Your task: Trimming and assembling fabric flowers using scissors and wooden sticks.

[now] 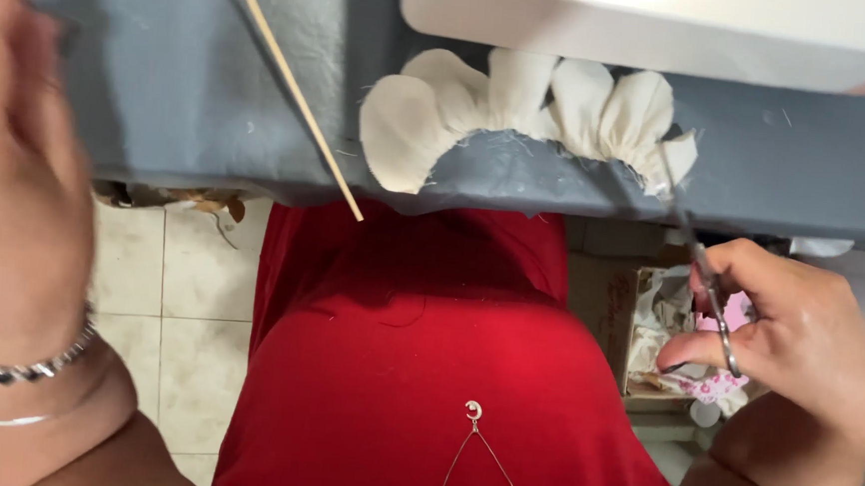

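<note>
The right hand (796, 345) gripped small scissors (697, 259), blades at the right end of the cream scalloped fabric piece (520, 113) on the grey table (182, 88). The blurred left hand (17, 168) hung left, grasp unclear. Short, careful snips seemed wisest.

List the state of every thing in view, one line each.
Left hand: raised, blurred, holds nothing that shows.
Right hand: gripping the scissors.
Scissors: held, blades nearly shut, tip up at the cream fabric.
Cream fabric: gathered into puffed lobes, lying on the grey table's edge.
Stick: lying slanted on the table, end past the edge.
Table: grey, threads scattered on it.
Cardboard box: open, scraps inside.
</note>
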